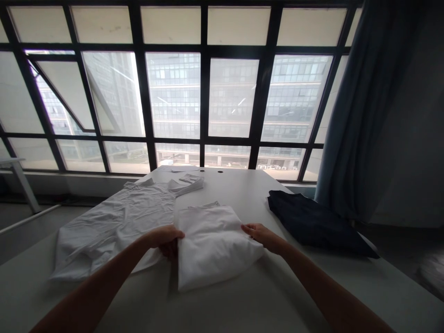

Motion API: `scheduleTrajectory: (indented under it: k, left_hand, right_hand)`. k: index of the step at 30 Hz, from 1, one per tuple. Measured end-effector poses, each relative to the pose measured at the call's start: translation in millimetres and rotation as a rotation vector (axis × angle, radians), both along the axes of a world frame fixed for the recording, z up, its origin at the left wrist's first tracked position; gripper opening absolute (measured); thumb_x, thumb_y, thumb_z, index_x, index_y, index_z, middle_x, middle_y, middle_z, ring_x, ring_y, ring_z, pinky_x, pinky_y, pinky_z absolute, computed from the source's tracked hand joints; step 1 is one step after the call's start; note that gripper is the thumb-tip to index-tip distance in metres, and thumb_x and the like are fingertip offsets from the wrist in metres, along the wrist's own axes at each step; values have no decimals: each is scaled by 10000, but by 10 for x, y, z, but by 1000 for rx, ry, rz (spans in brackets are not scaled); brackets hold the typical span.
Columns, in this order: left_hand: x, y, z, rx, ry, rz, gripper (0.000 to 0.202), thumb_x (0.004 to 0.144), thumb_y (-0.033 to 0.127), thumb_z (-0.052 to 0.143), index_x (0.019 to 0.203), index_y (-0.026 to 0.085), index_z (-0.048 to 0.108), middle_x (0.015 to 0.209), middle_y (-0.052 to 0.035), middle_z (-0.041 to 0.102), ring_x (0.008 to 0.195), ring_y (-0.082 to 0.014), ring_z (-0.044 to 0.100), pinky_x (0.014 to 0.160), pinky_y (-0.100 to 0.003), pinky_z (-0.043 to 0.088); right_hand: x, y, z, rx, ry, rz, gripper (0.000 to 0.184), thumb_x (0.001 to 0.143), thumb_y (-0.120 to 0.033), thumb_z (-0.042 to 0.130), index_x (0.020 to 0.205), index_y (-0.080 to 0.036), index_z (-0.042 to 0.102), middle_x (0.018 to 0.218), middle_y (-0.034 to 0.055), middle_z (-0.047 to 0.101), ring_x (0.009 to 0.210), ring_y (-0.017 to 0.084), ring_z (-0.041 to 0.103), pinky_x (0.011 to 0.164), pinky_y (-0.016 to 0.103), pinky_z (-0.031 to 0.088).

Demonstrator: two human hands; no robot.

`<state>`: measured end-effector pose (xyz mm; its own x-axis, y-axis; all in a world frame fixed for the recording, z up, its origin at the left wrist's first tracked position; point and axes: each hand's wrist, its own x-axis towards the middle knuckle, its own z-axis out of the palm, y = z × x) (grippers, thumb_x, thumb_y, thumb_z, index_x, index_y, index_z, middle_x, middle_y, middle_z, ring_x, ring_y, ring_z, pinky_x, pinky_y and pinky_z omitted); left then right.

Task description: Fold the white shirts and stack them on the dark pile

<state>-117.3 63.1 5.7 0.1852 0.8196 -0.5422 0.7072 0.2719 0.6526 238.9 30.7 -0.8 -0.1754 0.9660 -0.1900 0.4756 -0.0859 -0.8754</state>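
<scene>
Folded white shirt (213, 243) in the middle of a white table (243, 305), a neat rectangle with collar end away from the camera, soft creases across the cloth. Left hand (165, 239) closed on its left edge, fingers curled under the fold; right hand (261, 235) laid flat against its right edge, fingers spread loosely, gripping nothing. Just beside on the left, a second white shirt (114, 224) spread open and rumpled. Well apart on the right, a dark garment (312, 222). Beyond the table, a large black-framed window (204, 92) facing office buildings; blue curtain (360, 115) at right. No readable writing anywhere.
</scene>
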Motion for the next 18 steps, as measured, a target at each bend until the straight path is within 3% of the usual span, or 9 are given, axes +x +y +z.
scheduleTrajectory:
  k: [1,3,5,7,9,12,14,18]
  left_hand:
    - [2,-21,24,50,74,-27,410,812,462,563,544,152,552,530,-132,627,485,-227,614,434,-279,457]
    - [31,-84,83,311,244,-40,417,780,486,613,523,165,544,545,-126,629,579,-271,645,547,-341,503]
    - [101,-178,143,683,347,-40,371,763,500,649,598,172,590,625,-114,655,698,-301,664,673,-391,517]
    - [205,-291,172,932,285,-138,347,813,523,608,753,184,655,761,-102,693,787,-293,670,772,-402,510]
    - [315,-389,143,984,112,-351,376,887,528,520,973,200,682,968,-98,714,919,-276,668,872,-389,496]
    - [416,-441,-18,939,-66,-620,456,952,479,437,1288,203,572,1333,-99,588,1235,-259,533,1053,-377,404]
    - [425,-413,-162,896,-55,-670,515,973,467,395,1396,186,478,1455,-103,472,1363,-255,399,1131,-393,316]
    - [389,-320,-380,868,60,-721,593,993,513,328,1490,191,350,1550,-94,314,1452,-252,218,1199,-427,144]
  right_hand:
    - [67,-44,51,-40,0,68,636,812,-645,565,1132,-104,664,943,110,707,778,191,642,630,261,494]
    - [201,-153,174,-90,4,186,782,745,-663,639,1298,-114,568,992,113,693,830,196,647,665,260,504]
    - [298,-273,295,-127,38,276,972,685,-571,753,1462,-125,375,1085,125,675,938,209,646,779,273,506]
    - [330,-376,380,-177,79,322,1162,640,-455,829,1538,-136,165,1166,144,650,1007,225,638,868,305,491]
    - [307,-440,412,-183,111,300,1259,609,-392,859,1550,-144,61,1177,146,645,1014,234,638,885,329,488]
    - [243,-460,386,-101,127,224,1245,598,-430,856,1544,-118,109,982,86,690,921,217,646,838,320,496]
    - [227,-446,362,-66,101,205,1201,611,-477,836,1537,-115,162,868,42,684,859,201,640,806,309,496]
    - [240,-420,336,-64,-52,139,1028,643,-466,817,1486,-122,339,903,63,688,845,194,642,781,283,496]
